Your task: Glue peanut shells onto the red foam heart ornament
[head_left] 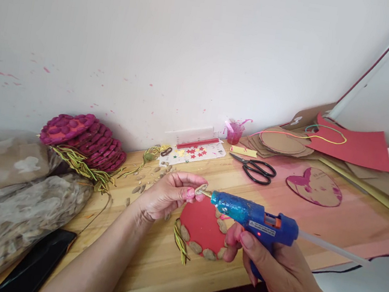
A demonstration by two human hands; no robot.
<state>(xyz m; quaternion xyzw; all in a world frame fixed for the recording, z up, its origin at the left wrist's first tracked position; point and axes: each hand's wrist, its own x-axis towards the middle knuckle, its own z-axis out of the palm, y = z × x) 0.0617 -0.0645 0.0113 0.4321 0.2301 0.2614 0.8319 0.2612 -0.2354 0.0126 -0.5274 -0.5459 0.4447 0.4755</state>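
Observation:
Between thumb and fingers, my left hand [167, 193] pinches a small flat brown shell-like piece [201, 188]. My right hand [271, 265] is wrapped round the handle of a blue hot glue gun [255, 218], whose metal tip meets or nearly meets that piece. A clear glue stick [332, 248] juts from the gun's back end. Below both hands lies a red disc [200, 225] with several brown pieces [195, 247] along its edge. Green and yellow cords [180, 241] hang at its left side. The gun and my right fingers hide part of the disc.
At left are a stack of purple-decorated discs [86, 139] and a bag of brown pieces [10, 230]. Toward the back lie black scissors [257, 169], a star sheet [193, 153] and a pink cup [234, 133]. A cardboard heart [314, 186] and red paper [355, 145] are at right.

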